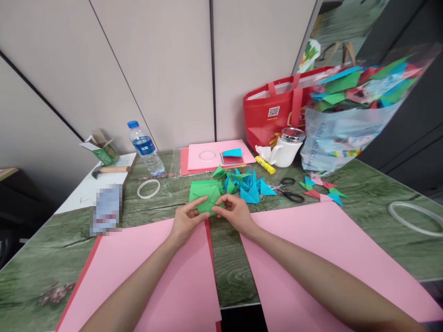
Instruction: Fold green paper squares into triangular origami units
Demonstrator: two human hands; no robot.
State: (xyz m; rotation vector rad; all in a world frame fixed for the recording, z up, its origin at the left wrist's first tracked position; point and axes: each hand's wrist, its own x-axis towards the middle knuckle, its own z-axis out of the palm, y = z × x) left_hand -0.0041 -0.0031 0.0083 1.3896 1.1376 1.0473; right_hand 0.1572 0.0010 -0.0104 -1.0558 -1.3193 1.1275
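Observation:
A small green folded paper (pixel 206 204) is held between both hands at the middle of the table. My left hand (pixel 188 219) pinches its left and lower edge between thumb and fingers. On the right side of the same paper, my right hand (pixel 236 212) has its thumb and forefinger closed on the edge. Just behind lies a stack of green sheets (pixel 197 188), partly covered by the held piece. Blue folded pieces (pixel 249 184) are heaped to the right of the stack, with a few green folded pieces (pixel 219 172) among them.
Large pink sheets (pixel 145 272) lie under my forearms. Black scissors (pixel 292 196), a yellow glue stick (pixel 265 164), a white mug (pixel 287 150) and a ring of coloured folded pieces (pixel 321 190) are at right. A water bottle (pixel 146 150) and a tape ring (pixel 148 189) stand left.

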